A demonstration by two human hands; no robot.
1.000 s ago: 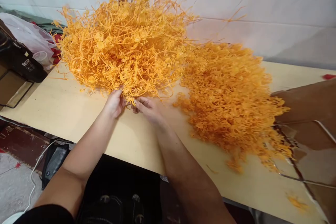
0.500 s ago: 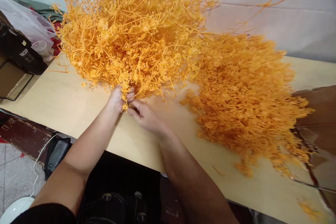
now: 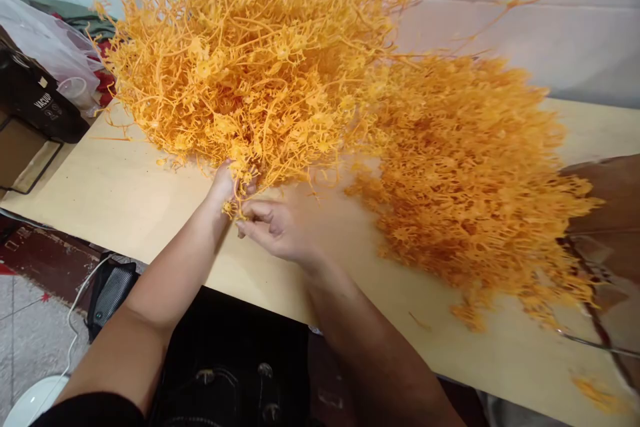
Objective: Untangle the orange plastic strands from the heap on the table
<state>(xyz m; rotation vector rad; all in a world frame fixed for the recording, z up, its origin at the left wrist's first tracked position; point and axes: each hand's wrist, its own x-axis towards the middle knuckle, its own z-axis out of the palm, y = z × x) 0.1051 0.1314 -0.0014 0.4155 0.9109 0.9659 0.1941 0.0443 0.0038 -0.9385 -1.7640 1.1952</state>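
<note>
With the left hand [image 3: 226, 181] clenched on the tangled orange sprue pile [image 3: 250, 60], the right hand [image 3: 277, 230], fingers pinching one strand, should draw it out steadily, without jerking.

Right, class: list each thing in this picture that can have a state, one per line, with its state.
left hand: closed on strands at the tangle's edge
right hand: pinching a small orange piece
loose orange tangle: heaped, stems sticking out
denser orange pile: spread on the table
plastic bag: crumpled
</note>
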